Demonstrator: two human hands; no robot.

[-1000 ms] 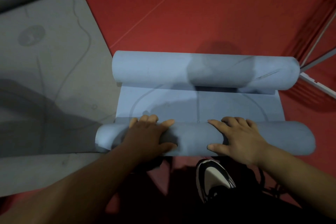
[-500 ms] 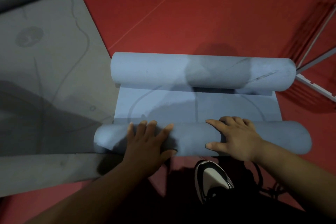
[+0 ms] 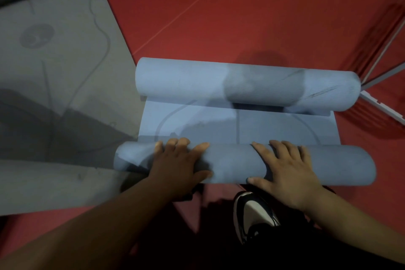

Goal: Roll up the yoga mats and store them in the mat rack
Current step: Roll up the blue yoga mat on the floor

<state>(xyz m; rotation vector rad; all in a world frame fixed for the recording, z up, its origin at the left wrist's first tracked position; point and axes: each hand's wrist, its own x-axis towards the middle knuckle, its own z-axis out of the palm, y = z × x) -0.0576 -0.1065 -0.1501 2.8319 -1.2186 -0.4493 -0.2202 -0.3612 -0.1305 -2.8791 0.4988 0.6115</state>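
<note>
Blue yoga mat (image 3: 238, 125) lies on the red floor (image 3: 219, 17) directly in front of you. It is curled from both ends: a near roll (image 3: 328, 164) under your palms, a far roll (image 3: 186, 81) opposite, and a short flat stretch between them. Your left hand (image 3: 177, 164) and right hand (image 3: 287, 169) both lie flat on the near roll, fingers straight and spread, pressing down and gripping nothing.

To roll well, push forward with equal pressure from both palms so the near roll travels straight. Its left end looks looser and a little skewed, so you should probably slide your left hand out toward that end and tighten it first. The far roll will likely need uncurling, or the bundle may end up lumpy.

Left of the blue mat, a grey mat (image 3: 54, 72) lies open and flat. Its edge touches or slips under the near roll's left end; which one is unclear. On your side of the blue mat a black-and-white shoe (image 3: 252, 215) shows. Right of the blue mat, white and grey bars (image 3: 381, 107) stand on the floor; whether they belong to the rack cannot be told.
</note>
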